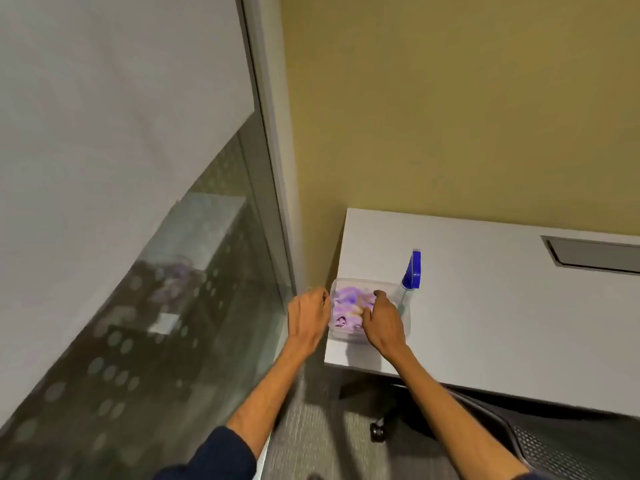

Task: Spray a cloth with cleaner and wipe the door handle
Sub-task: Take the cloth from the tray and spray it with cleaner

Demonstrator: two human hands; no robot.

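- We see a white desk [485,306] set against a yellow wall [450,116], with a clear plastic tub [403,308] standing at the desk's near left corner.
- Inside the tub lies a crumpled purple cloth [349,306], filling most of it.
- Our right hand [381,320] reaches into the tub from the near side, its fingers curled down onto the cloth; we cannot tell whether they have actually pinched the fabric.
- Our left hand [308,317] sits at the tub's left edge, fingers loosely curled at the rim; whether it grips the rim or only touches it we cannot tell.
- A spray bottle [410,275] with a blue trigger head stands upright just beside the tub's far right corner, and neither hand touches it.
- A grey recessed panel [595,254] is set into the desk top, far to the right.
- On the left a glass partition [156,306] with a frosted upper part runs away from us, carrying dim reflections.
- Under the desk's near edge we see the dark base and a caster of an office chair [377,431] on grey carpet.
- Dark blue sleeves cover both arms near the elbows.
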